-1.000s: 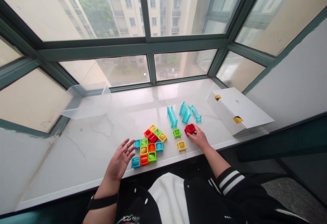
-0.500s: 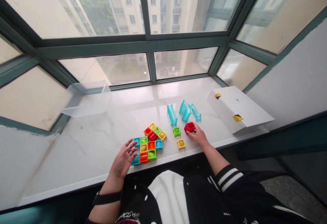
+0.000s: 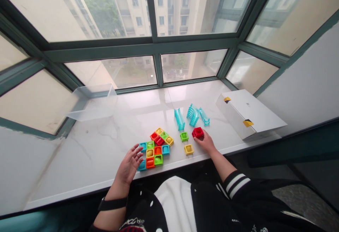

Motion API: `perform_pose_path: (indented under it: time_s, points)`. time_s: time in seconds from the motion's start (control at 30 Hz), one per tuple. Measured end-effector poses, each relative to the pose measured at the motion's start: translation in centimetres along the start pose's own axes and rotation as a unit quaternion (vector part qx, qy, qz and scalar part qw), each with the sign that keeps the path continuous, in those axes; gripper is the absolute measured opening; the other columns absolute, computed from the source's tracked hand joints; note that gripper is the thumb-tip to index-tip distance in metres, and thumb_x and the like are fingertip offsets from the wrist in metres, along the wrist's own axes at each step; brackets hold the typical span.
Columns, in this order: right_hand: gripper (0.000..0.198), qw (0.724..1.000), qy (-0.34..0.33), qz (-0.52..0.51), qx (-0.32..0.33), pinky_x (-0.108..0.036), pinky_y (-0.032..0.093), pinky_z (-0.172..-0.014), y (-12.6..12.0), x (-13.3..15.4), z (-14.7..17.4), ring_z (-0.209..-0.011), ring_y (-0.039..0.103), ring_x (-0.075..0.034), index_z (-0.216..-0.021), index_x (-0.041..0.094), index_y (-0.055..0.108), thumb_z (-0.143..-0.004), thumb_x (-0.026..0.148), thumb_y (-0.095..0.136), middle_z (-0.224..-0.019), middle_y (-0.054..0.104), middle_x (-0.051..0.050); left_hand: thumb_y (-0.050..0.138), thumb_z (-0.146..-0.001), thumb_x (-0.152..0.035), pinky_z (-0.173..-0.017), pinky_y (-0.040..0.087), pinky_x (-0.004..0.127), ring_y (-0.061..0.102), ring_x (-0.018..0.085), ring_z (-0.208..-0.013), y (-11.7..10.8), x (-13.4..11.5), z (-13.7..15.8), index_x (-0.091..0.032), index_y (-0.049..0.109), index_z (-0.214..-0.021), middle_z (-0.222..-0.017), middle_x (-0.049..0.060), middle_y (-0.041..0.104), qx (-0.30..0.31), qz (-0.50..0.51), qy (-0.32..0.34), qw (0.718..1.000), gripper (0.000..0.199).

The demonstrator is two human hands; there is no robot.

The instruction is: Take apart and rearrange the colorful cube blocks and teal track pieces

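Observation:
My right hand (image 3: 206, 143) has its thumb and fingers round the near right side of a red block (image 3: 197, 132) on the white sill. A green block (image 3: 184, 136) and a yellow block (image 3: 189, 149) sit singly to the left of it. My left hand (image 3: 129, 164) is open, palm turned inward and fingers apart, at the left edge of a cluster of coloured blocks (image 3: 158, 150). Its fingertips partly cover the blue blocks (image 3: 142, 165) there. A smaller angled group with red blocks (image 3: 159, 140) lies just behind the cluster.
Clear turquoise track pieces (image 3: 193, 114) lie behind the single blocks. A translucent plastic bin (image 3: 91, 114) stands at the back left, and a white box (image 3: 254, 113) with yellow-black tabs at the right. Windows enclose the marble sill (image 3: 79, 161).
The view has shifted slightly, moving everything a little to the right. My right fingers have changed position a little on the red block. My left hand stays beside the cluster.

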State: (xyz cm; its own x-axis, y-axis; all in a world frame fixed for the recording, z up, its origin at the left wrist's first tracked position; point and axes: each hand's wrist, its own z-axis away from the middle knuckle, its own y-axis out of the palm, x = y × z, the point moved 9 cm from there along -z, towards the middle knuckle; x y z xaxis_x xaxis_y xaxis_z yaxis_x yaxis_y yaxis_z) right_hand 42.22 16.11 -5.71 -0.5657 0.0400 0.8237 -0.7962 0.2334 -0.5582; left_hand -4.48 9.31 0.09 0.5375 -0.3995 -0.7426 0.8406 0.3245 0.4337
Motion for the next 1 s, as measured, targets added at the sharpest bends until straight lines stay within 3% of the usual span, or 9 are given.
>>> perform_pose_path:
  time_s: [1.0]
  points:
    - [0.065,1.0,0.009,0.005,-0.012,-0.053,0.053,-0.108,-0.9,-0.7,-0.3,-0.121,0.067,-0.033,-0.133,0.024,0.063,-0.075,0.049,0.078,-0.133,0.07,-0.013,0.073,-0.086,-0.013,-0.063,0.061,0.023,0.069,0.013,-0.079,-0.6,1.1,0.0,-0.02,0.069,-0.124,-0.115,0.009,0.073,-0.029,0.004,0.002,1.0,0.038]
